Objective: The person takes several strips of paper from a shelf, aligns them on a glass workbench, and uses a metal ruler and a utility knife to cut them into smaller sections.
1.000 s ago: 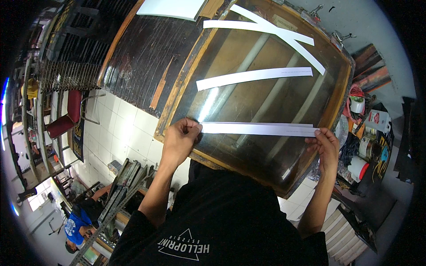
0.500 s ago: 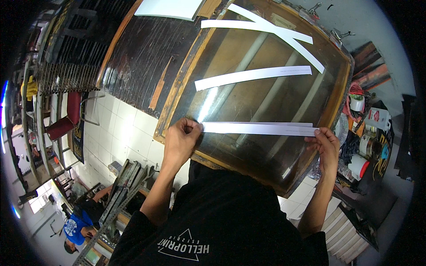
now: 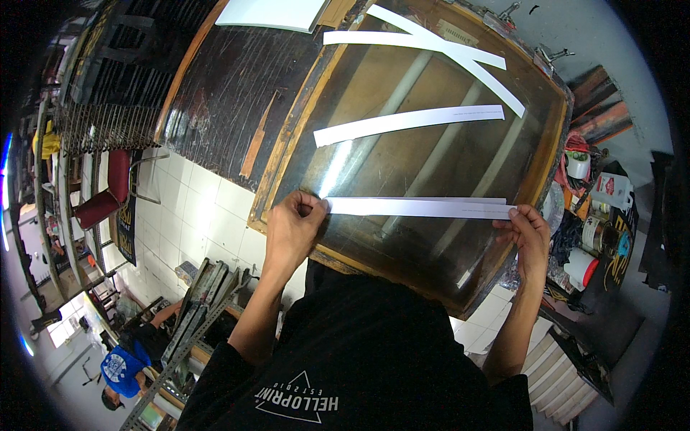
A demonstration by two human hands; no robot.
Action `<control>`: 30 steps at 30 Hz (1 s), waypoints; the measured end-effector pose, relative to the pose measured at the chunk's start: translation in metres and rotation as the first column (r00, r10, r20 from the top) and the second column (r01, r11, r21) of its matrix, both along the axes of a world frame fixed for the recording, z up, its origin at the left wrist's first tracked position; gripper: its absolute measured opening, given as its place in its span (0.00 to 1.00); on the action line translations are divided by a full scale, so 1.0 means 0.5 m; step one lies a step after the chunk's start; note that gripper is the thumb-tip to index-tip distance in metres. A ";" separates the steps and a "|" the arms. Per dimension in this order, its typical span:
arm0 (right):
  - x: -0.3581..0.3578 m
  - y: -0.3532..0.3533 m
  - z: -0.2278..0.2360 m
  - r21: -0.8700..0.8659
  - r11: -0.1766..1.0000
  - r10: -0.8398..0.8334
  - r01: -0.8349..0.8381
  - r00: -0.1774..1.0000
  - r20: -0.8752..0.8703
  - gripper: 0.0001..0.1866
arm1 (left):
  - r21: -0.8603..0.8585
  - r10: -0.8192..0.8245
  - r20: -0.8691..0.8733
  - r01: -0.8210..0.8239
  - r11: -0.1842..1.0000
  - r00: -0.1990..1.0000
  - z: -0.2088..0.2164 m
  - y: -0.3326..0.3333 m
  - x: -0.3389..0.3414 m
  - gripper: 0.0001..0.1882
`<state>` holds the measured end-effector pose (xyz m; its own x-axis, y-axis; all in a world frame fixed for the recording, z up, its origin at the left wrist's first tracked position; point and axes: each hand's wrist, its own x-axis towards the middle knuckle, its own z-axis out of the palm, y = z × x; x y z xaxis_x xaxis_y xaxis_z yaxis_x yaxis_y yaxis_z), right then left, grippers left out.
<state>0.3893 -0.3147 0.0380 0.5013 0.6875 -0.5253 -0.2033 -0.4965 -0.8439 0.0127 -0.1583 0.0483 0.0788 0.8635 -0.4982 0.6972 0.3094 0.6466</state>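
Stretched between my hands is a long white paper strip [image 3: 417, 209] with a fine printed line near its right end. My left hand [image 3: 293, 224] pinches its left end. The right end sits between the thumb and fingers of my right hand [image 3: 527, 226]. Along the far edge of this strip another white strip shows, mostly covered by it. Both are over the glass tabletop [image 3: 431, 158], close to its near edge. Farther back, a single strip [image 3: 410, 124] lies at a slight slant. Beyond that, two more strips [image 3: 474, 60] cross each other.
The glass has a worn wooden frame [image 3: 291, 151], with pale tubes beneath. A scratched dark board [image 3: 230, 93] adjoins it on the left, bearing a white paper stack [image 3: 277, 13]. Cans and containers [image 3: 593, 237] crowd the right side. A person in blue [image 3: 122, 370] is at lower left.
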 end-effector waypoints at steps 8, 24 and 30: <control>0.003 -0.004 -0.006 0.007 1.000 -0.003 0.003 1.000 -0.012 0.08 | 0.004 0.017 -0.009 -0.017 1.000 1.000 0.001 -0.003 0.003 0.13; 0.001 -0.002 -0.002 0.007 1.000 0.008 -0.008 1.000 0.024 0.09 | 0.085 0.025 -0.040 -0.021 0.996 0.999 -0.011 -0.013 0.008 0.13; -0.003 0.000 0.002 0.007 1.000 0.010 -0.011 1.000 0.029 0.09 | 0.101 0.018 -0.056 -0.012 0.995 0.998 -0.010 -0.013 0.009 0.13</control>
